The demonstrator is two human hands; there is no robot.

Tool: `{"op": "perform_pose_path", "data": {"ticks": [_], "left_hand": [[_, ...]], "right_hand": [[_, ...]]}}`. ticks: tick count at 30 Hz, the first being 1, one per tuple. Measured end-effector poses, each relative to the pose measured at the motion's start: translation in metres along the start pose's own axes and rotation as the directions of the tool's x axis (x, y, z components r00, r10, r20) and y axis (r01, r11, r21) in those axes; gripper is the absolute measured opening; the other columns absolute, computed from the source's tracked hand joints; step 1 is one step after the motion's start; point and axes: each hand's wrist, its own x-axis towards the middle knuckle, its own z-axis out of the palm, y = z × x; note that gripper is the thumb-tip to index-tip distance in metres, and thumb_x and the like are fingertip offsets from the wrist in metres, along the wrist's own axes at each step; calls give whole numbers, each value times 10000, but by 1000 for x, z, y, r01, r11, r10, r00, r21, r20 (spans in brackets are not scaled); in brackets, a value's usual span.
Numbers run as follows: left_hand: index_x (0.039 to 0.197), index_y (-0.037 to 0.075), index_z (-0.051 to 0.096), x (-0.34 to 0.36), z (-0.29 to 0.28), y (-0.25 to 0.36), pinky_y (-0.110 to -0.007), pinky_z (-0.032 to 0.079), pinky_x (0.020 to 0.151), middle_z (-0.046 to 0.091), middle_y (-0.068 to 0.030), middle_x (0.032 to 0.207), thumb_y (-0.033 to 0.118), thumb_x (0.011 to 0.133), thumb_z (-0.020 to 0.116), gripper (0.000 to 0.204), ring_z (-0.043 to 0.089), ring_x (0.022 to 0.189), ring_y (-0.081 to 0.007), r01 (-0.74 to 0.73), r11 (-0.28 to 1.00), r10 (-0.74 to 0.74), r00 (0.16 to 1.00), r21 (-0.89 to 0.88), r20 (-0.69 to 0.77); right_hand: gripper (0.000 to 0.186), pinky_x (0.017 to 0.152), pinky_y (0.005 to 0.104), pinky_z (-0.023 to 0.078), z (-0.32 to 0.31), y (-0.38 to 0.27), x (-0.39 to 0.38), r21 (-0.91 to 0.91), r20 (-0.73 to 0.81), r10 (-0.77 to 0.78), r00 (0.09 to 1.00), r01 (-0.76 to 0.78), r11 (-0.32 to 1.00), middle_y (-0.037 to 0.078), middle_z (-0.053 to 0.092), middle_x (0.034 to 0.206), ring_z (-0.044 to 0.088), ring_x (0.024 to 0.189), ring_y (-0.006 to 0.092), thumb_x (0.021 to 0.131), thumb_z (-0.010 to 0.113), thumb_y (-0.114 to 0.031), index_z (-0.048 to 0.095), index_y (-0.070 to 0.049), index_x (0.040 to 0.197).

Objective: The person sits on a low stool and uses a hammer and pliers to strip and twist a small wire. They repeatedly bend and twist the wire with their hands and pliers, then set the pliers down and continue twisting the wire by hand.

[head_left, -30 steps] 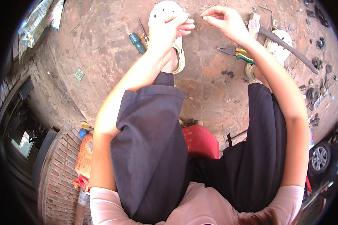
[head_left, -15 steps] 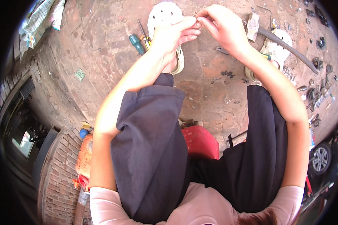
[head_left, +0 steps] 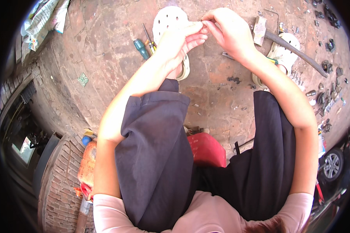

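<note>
My left hand [head_left: 179,40] and my right hand [head_left: 231,33] meet above the ground, in front of my knees. Their thumbs and forefingers pinch together on a tiny piece [head_left: 202,25] that is too small to identify. Just beyond the left hand is my white perforated clog [head_left: 168,18]. The other white clog [head_left: 288,48] lies to the right, under my right forearm. Two screwdrivers [head_left: 144,44] lie on the ground left of my left hand.
A hammer with a dark handle [head_left: 295,48] lies across the right clog, and pliers with green-yellow grips [head_left: 269,59] lie beside my right wrist. Several small metal parts [head_left: 326,97] are scattered at the right. I sit on a red stool [head_left: 207,150]. A car wheel [head_left: 332,165] stands at lower right.
My hands were apart a second ago. They have come together and their fingertips now pinch at one spot.
</note>
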Motion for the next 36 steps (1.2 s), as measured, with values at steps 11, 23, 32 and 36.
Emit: {"op": "perform_pose_path", "data": {"ticks": [11, 23, 32, 36], "left_hand": [[1059, -8, 687, 4, -4, 1, -208, 462, 684, 642, -25, 877, 125, 926, 668, 189, 571, 779, -90, -197, 950, 176, 979, 243, 107], [996, -17, 721, 3, 1, -4, -215, 465, 630, 663, -29, 791, 142, 913, 661, 189, 570, 692, -82, -266, 923, 233, 962, 279, 146], [995, -4, 736, 9, 3, -9, -218, 494, 650, 684, -28, 790, 163, 911, 658, 203, 599, 691, -78, -333, 819, 273, 942, 466, 194], [1007, 15, 735, 6, 6, -8, -231, 506, 667, 695, -48, 804, 183, 900, 677, 208, 625, 717, -84, -334, 670, 296, 939, 663, 173]], "right_hand": [[150, 787, 298, 510, -5, 2, -1, 399, 161, 310, 937, -349, 848, 58, 670, 911, 644, 830, 157, 926, 650, -153, 626, -26, 1003], [272, 912, 251, 473, -27, 17, 4, 642, 533, 326, 781, -624, 445, 24, 682, 1016, 617, 968, 89, 946, 647, -213, 653, -45, 1161], [240, 862, 240, 482, -27, 30, 1, 519, 570, 327, 754, -639, 568, 8, 699, 953, 622, 942, 85, 918, 684, -220, 716, -62, 1097], [234, 847, 244, 492, -27, 27, 1, 447, 530, 379, 759, -629, 636, 10, 711, 936, 631, 924, 82, 910, 695, -231, 730, -64, 1071]]}}
